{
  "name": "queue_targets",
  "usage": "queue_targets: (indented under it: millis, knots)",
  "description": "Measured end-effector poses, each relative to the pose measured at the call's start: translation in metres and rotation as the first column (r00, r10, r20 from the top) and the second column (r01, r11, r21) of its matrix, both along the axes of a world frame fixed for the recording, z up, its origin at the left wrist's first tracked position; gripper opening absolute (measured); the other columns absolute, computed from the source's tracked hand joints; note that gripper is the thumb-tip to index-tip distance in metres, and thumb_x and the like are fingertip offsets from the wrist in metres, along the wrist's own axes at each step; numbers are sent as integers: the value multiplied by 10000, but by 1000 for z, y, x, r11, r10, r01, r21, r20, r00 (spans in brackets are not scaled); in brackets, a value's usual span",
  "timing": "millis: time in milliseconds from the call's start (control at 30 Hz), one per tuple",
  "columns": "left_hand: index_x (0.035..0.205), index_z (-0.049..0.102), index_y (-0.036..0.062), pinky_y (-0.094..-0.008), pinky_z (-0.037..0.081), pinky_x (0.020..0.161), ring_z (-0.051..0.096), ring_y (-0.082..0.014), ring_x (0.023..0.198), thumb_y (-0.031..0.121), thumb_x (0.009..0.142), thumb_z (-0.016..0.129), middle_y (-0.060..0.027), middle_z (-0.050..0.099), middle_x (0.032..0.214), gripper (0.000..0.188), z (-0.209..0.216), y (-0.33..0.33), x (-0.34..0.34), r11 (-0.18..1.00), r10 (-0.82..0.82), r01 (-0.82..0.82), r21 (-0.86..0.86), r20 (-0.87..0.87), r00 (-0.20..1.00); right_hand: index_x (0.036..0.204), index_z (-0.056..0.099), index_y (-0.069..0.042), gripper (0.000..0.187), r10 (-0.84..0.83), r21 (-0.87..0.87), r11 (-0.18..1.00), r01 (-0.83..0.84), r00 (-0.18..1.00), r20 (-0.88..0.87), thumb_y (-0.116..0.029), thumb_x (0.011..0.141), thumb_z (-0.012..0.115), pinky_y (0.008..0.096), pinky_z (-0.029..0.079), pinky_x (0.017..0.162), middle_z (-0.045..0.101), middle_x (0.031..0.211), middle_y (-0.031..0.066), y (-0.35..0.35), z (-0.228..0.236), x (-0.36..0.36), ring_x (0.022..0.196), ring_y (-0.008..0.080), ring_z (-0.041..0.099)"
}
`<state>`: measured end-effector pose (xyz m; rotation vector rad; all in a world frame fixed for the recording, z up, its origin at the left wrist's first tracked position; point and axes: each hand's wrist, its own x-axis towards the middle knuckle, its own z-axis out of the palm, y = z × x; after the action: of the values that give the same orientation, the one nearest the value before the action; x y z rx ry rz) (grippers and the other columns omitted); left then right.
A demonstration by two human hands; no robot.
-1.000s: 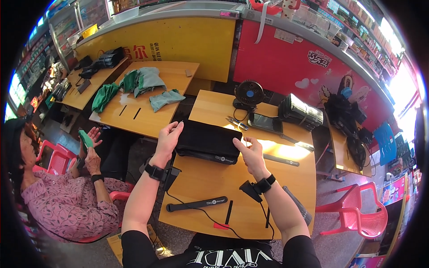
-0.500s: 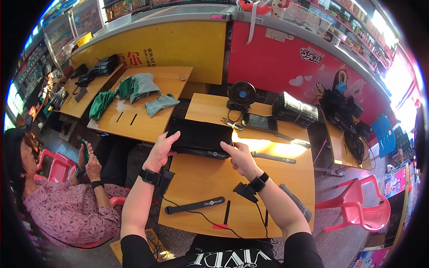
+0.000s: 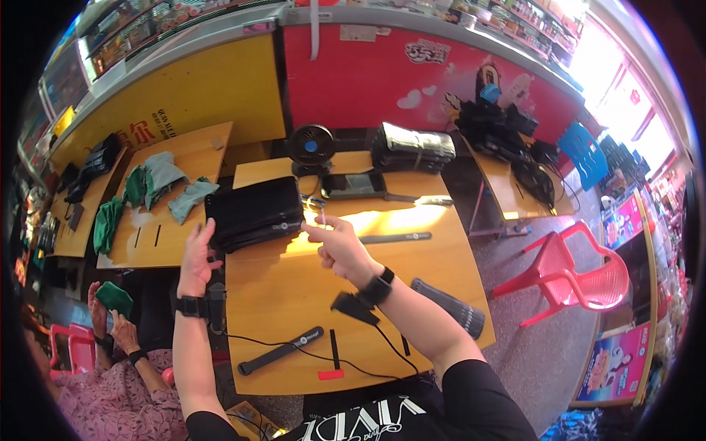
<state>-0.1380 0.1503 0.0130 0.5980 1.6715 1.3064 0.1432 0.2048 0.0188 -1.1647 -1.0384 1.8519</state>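
Observation:
A flat black fabric pouch, thick and seemingly layered, is at the far left part of the wooden table. Beside its near left corner my left hand has its fingers spread and grips nothing. At the pouch's near right corner, my right hand has thumb and forefinger at the edge and the other fingers curled. Past the pouch lie scissors, partly hidden. One printed dark strap rests near me, another strap farther off.
A fan, a phone, a knife and a tied black bundle line the far side. A dark roll sits at right. Cables cross the near edge. At left, a person holds green cloth. A pink chair stands right.
The view has swung to the right. My left hand has let go of the pouch and spread its fingers; my right hand remains at the near right corner.

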Motion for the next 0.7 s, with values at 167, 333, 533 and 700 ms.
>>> queue_targets:
  millis: [167,333,533,700]
  knots:
    - [1382,449,123,-457,390,894,416,-223,1192,429,850,672,-63,420,1404,653,15,-49,3,985,158,-154,80,-42,987,1261,539,-26,439,393,140,907,-397,918,53,-171,874,687,191,385,492,642,980,37,-116,48,72,613,26,514]
    - [1302,523,80,-282,446,809,515,-87,1063,194,912,615,-28,548,1280,417,55,-117,52,959,-88,82,270,11,996,1066,659,10,232,180,409,833,-373,881,438,-103,864,666,225,485,668,671,902,58,-161,76,178,802,78,612]
    - [1154,632,36,-217,458,764,594,-88,978,115,912,603,-52,647,1183,256,57,-142,151,868,-460,440,230,38,887,967,668,45,165,-547,650,755,88,633,548,-64,843,660,221,465,617,661,757,45,-172,5,309,692,74,599]
    - [1222,589,14,-222,456,770,589,-100,990,125,913,614,-62,645,1146,330,19,-114,229,768,-638,638,65,176,750,929,663,56,158,-565,364,823,436,701,436,-91,872,647,219,474,639,658,773,47,-195,-55,344,674,87,595]
